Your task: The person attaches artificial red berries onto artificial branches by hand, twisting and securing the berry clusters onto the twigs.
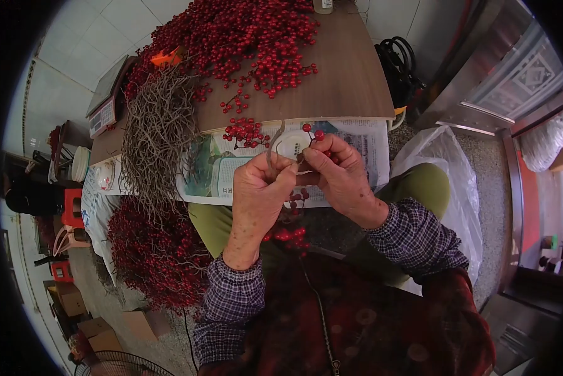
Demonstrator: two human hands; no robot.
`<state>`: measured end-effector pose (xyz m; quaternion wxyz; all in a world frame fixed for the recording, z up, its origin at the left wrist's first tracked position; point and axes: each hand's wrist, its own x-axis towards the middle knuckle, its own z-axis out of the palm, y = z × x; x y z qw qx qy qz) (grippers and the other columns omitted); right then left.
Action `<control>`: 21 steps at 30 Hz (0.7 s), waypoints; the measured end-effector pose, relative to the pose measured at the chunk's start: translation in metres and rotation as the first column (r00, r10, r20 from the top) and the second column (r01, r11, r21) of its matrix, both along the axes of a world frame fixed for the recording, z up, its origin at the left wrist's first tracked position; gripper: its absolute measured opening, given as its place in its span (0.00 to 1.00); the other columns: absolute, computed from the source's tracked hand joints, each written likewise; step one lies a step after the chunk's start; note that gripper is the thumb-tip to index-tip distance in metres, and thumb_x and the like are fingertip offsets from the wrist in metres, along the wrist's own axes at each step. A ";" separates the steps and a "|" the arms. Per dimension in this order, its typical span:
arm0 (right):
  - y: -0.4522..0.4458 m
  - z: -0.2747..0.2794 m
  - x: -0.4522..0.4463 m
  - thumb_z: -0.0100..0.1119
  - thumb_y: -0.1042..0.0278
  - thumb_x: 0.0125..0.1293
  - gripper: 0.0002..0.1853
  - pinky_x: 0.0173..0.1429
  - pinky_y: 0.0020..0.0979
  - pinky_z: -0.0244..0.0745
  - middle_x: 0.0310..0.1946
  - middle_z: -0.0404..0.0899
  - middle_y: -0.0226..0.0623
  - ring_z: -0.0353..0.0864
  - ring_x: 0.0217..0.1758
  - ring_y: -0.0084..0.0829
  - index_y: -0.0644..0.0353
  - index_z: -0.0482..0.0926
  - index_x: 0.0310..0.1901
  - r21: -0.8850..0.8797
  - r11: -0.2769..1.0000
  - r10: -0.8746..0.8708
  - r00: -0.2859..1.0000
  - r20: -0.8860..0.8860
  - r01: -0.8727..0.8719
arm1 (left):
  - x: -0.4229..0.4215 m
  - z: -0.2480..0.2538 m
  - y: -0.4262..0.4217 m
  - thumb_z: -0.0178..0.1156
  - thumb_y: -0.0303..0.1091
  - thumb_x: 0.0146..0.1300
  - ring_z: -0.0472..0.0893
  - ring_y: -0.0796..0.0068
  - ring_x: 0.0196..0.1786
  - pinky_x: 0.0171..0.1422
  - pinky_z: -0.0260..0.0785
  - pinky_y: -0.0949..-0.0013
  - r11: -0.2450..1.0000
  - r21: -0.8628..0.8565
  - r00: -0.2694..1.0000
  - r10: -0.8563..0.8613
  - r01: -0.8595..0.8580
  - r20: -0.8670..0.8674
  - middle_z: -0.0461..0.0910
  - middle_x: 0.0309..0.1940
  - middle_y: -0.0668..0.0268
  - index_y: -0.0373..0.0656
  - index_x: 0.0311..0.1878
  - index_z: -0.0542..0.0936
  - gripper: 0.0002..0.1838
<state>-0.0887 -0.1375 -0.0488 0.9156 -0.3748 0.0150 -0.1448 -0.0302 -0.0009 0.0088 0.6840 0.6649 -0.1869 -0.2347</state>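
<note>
Near the middle of the view, my left hand (259, 191) pinches a thin brown twig (275, 147) that sticks up past its fingers. Close beside it on the right, my right hand (344, 178) is closed on a stem with red berries (319, 135). The fingertips of both hands nearly meet. Behind them lies a round white disc (293, 145) on newspaper (228, 177). A small cluster of red berries (245, 133) rests left of the disc. More berries (287, 234) hang below the hands, over the lap.
A large heap of red berries (244, 37) and a bundle of bare twigs (159, 131) lie on the wooden table (350, 75). A scale (103, 119) stands at the left. Below are a berry bundle (156, 257) and, at right, a plastic bag (444, 153).
</note>
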 end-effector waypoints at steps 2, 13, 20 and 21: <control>0.000 0.001 -0.001 0.53 0.73 0.71 0.03 0.47 0.33 0.86 0.39 0.80 0.33 0.83 0.42 0.24 0.62 0.74 0.38 0.005 1.000 -0.002 1.000 -0.003 0.002 | -0.001 0.000 -0.001 0.60 0.25 0.63 0.69 0.91 0.21 0.24 0.62 0.84 0.999 0.011 0.999 0.036 -0.036 -0.009 0.76 0.22 0.75 0.39 0.33 0.80 0.03; 0.002 0.003 -0.003 0.54 0.73 0.71 0.03 0.45 0.29 0.85 0.37 0.81 0.32 0.83 0.41 0.23 0.62 0.75 0.38 -0.021 1.000 -0.018 1.000 0.007 0.018 | -0.004 -0.001 -0.001 0.59 0.22 0.64 0.74 0.91 0.25 0.29 0.69 0.82 0.998 0.003 0.994 0.057 -0.057 0.094 0.78 0.21 0.75 0.37 0.34 0.80 0.02; 0.003 -0.008 -0.003 0.52 0.75 0.72 0.02 0.48 0.31 0.82 0.41 0.80 0.32 0.83 0.43 0.26 0.60 0.74 0.41 -0.178 0.982 -0.061 0.997 0.048 0.068 | -0.003 -0.003 -0.001 0.58 0.22 0.64 0.76 0.90 0.25 0.30 0.71 0.81 0.999 -0.005 0.987 0.053 -0.053 0.153 0.79 0.23 0.73 0.36 0.34 0.79 0.03; 0.003 -0.007 -0.003 0.52 0.75 0.72 0.02 0.47 0.31 0.83 0.41 0.80 0.32 0.83 0.43 0.26 0.60 0.74 0.41 -0.123 0.991 -0.042 0.998 0.044 0.047 | -0.003 -0.001 -0.001 0.58 0.22 0.64 0.76 0.90 0.25 0.30 0.71 0.81 0.999 -0.005 0.987 0.053 -0.053 0.153 0.79 0.23 0.73 0.36 0.34 0.79 0.03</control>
